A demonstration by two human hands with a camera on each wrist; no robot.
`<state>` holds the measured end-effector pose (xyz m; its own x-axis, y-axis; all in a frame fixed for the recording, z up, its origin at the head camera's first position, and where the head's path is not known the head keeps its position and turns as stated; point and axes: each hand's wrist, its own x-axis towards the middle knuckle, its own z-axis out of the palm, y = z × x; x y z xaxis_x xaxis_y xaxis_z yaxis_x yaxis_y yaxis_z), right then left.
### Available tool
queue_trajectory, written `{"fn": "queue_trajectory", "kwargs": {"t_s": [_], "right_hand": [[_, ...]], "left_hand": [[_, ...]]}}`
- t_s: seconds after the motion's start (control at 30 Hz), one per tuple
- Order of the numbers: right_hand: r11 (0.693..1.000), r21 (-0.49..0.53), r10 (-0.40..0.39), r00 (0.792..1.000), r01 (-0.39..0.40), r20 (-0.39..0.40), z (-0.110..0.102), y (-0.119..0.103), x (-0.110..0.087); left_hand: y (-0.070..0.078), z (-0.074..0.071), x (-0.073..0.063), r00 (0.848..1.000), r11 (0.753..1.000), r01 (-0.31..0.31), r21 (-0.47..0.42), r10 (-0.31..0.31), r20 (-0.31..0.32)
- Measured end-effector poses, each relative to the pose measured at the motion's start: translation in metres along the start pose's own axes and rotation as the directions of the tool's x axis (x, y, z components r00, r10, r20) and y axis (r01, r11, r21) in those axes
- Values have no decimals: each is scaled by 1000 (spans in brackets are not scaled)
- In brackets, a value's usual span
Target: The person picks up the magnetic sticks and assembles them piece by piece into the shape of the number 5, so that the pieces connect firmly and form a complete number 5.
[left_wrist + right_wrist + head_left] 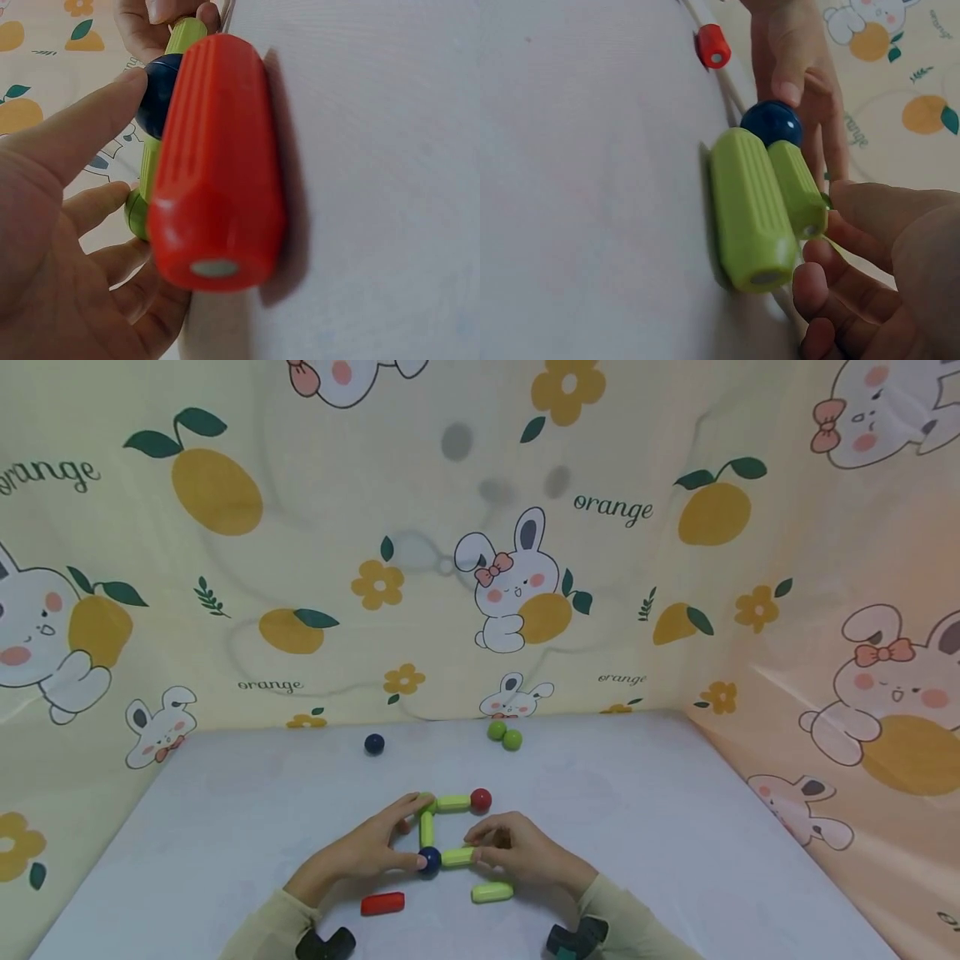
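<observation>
A flat three-sided shape of lime magnetic rods and balls lies between the hands in the head view. My left hand [367, 843] spans its left side, thumb on the dark blue ball [429, 861] and fingertips at the green ball [427, 802]. Joining these two balls is a lime rod [427, 830]. Another rod [453, 803] runs from the green ball to a red ball [481, 801]. My right hand [521, 854] pinches the free end of the lower lime rod [798, 184], whose other end meets the blue ball.
Nearer to me lie a loose red rod [382, 904] and a loose lime rod [492, 892], both with metal ends. A second dark blue ball [374, 744] and two touching green balls [512, 740] sit at the back of the white table [615, 777], before a patterned cloth [420, 485].
</observation>
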<state>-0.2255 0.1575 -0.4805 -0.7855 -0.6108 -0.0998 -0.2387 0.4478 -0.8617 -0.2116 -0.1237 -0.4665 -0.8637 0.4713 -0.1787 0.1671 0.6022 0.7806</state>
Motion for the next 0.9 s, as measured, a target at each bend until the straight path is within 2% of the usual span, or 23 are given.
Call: {"fn": "queue_trajectory", "kwargs": {"t_s": [0.3,0.63,0.9], "right_hand": [[998,-38,-53,998,51,-41,-13,-2,-3],[998,-56,-31,997,27,-74,-23,-5,-4],[996,-78,-53,993,45,-102,-27,0,-5]], "left_hand": [[1,3,1,1000,1000,13,4,-13,-8],[-1,2,2,1000,1000,19,-2,-19,-9],[-2,1,3,1000,1000,3,-1,-3,-7]]}}
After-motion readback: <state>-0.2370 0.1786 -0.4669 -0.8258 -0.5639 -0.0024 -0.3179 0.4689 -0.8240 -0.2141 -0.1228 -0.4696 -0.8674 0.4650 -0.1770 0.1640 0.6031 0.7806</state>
